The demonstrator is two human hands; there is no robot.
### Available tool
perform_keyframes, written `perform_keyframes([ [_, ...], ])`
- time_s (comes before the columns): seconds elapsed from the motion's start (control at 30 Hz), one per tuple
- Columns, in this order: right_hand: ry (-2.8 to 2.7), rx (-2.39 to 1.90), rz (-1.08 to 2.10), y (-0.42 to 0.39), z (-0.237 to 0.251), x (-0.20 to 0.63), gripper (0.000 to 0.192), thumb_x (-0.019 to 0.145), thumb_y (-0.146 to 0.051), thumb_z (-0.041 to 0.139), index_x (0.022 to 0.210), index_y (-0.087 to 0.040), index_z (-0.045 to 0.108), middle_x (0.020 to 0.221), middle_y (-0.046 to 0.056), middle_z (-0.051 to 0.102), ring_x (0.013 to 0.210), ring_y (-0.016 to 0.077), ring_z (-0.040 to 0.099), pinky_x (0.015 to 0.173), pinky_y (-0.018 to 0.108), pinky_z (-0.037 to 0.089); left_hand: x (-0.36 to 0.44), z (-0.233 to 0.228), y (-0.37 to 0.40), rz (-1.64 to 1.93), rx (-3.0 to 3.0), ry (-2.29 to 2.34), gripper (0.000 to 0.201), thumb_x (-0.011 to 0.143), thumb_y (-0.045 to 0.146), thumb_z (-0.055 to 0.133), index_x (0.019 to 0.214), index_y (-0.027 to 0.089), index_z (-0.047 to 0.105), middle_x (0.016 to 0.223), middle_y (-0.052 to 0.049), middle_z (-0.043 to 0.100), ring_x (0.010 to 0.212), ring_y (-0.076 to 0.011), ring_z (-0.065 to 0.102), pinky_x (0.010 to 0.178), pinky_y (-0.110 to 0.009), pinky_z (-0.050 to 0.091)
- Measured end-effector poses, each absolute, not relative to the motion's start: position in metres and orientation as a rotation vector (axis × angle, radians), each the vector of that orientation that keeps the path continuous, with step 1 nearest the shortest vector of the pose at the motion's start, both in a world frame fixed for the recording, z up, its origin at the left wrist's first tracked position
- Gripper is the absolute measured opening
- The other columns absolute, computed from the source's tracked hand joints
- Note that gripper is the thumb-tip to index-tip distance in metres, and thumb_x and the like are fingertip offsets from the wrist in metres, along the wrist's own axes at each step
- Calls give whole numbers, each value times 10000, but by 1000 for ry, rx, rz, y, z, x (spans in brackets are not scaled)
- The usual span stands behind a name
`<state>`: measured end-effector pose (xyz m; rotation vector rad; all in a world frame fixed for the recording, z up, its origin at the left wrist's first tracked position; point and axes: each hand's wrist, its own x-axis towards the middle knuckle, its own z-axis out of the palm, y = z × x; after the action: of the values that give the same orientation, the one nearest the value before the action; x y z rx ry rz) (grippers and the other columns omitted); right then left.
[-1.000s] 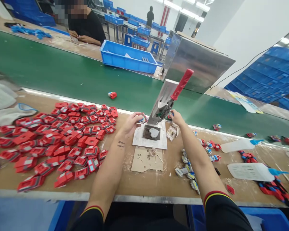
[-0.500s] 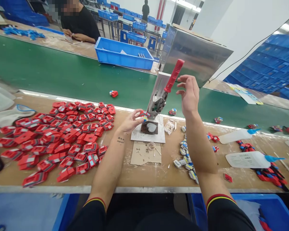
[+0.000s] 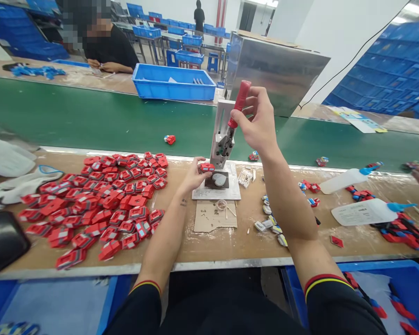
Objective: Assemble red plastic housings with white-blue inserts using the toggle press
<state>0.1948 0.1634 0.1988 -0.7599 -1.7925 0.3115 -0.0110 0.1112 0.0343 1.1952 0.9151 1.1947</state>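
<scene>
My left hand (image 3: 194, 177) pinches a small red toy car part (image 3: 206, 167) between thumb and fingers. It is beside the base of a hand-operated toggle press (image 3: 223, 139), just above and left of a pale heart-shaped pad (image 3: 219, 179) on a dark plate. My right hand (image 3: 258, 118) is on the press's red lever handle (image 3: 242, 95), the thumb against its front and the fingers curled behind. The handle stands up, tilted slightly right. Below the press base (image 3: 234, 190) lies a piece of cardboard (image 3: 209, 221) with a small round dish (image 3: 222, 204) and swabs.
Many red car parts (image 3: 118, 200) are heaped at left. Grey and white parts (image 3: 265, 225) lie right of the press, with glue bottles (image 3: 365, 211) beyond. Behind runs a green conveyor belt (image 3: 101, 116); a blue bin (image 3: 174, 86) stands past it. A co-worker (image 3: 111, 51) sits opposite.
My right hand has moved left onto the red handle, which stands more upright. The part in my left hand has turned, showing more red. Another person's hand has appeared at the right edge.
</scene>
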Motion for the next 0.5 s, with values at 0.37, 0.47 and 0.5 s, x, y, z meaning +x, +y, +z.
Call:
perform_keyframes([
  [0.37, -1922, -790, 97, 105, 197, 193, 459, 1003, -493, 610, 1409, -303, 511, 1281, 56, 651, 982, 196, 649, 837, 390, 603, 16, 23, 117, 1275, 1474, 940, 442, 697, 255, 802, 1094, 228, 610, 1087, -71, 720, 1002, -246, 678, 990, -406, 527],
  [0.47, -1986, -779, -18, 82, 192, 192, 412, 1011, -342, 580, 1415, -293, 516, 1203, 60, 660, 1012, 220, 651, 895, 428, 596, 23, 18, 120, 1248, 1485, 928, 434, 719, 272, 802, 1100, 231, 597, 1064, -59, 714, 1005, -244, 678, 989, -402, 528],
  [0.5, -2010, -775, -59, 76, 190, 192, 409, 1004, -287, 573, 1409, -290, 520, 1177, 59, 663, 1018, 225, 652, 914, 436, 594, 24, 16, 121, 1241, 1492, 927, 430, 730, 274, 795, 1106, 230, 592, 1066, -58, 713, 1010, -245, 677, 992, -402, 527],
])
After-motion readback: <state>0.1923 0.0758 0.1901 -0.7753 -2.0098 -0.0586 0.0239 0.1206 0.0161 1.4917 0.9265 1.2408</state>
